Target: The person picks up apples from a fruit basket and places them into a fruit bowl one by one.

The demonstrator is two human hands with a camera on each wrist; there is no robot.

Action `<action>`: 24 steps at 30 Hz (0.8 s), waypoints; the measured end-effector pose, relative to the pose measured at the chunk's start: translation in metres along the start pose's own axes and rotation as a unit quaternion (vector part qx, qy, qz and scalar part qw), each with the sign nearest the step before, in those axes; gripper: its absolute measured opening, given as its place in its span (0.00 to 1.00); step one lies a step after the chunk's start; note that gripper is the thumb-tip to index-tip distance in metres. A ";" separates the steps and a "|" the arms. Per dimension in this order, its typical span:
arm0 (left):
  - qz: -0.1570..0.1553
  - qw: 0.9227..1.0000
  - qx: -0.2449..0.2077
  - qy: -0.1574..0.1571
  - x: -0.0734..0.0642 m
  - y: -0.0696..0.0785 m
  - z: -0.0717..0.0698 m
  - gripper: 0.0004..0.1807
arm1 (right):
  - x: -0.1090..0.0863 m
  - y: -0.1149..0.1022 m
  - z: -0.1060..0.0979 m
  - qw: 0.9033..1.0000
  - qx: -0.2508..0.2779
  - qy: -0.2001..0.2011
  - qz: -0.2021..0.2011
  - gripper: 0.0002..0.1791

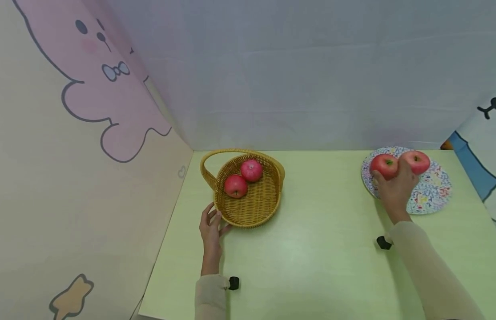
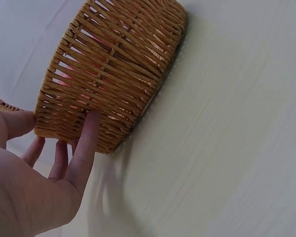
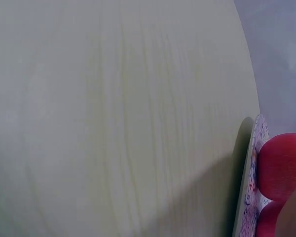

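In the head view, a woven basket [image 1: 268, 209] with a tall handle stands left of centre. It holds a red apple [image 1: 235, 186] and a round pinkish-red fruit [image 1: 252, 170]. My left hand [image 1: 211, 224] touches the basket's near left side; in the left wrist view, its spread fingers rest against the wicker wall [image 2: 108, 74]. To the right, a speckled plate [image 1: 429, 200] carries two apples side by side. My right hand [image 1: 396, 189] grips the left apple [image 1: 385, 163], thumb and fingers on either side. Its fingers also lie close to the right apple [image 1: 417, 162].
Both things stand on a pale yellow-green table [image 1: 312, 249]. Behind it hangs a pale grey-lilac cloth [image 1: 312, 80]. A wall [image 1: 71, 200] with cartoon drawings borders the left side, and another printed surface [image 1: 488, 146] stands at the right.
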State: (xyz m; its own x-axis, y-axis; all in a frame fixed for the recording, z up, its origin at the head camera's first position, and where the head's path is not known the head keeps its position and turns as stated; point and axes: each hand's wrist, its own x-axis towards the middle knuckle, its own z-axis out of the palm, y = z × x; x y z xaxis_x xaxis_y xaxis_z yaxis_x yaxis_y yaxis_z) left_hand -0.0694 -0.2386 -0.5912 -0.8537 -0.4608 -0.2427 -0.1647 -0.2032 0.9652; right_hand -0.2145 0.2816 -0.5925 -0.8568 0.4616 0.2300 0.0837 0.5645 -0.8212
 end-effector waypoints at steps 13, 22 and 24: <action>0.009 1.000 -0.008 -0.004 0.000 -0.003 0.000 0.25 | -0.031 0.008 -0.013 0.993 0.035 0.032 -0.105 0.42; 0.012 1.000 -0.007 -0.005 0.000 -0.003 -0.001 0.25 | -0.067 -0.027 -0.023 0.987 0.126 -0.022 -0.096 0.39; 0.012 1.000 -0.005 -0.006 0.001 -0.003 -0.001 0.25 | -0.073 -0.037 -0.026 0.983 0.161 -0.047 -0.081 0.37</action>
State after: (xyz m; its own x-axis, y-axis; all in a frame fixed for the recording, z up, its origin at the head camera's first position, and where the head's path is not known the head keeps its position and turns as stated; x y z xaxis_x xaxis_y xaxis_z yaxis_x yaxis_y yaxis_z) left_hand -0.0690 -0.2393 -0.5943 -0.8629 -0.4559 -0.2182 -0.1387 -0.2015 0.9696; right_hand -0.1417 0.2445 -0.5653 -0.8902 0.3098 0.3341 -0.2098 0.3724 -0.9041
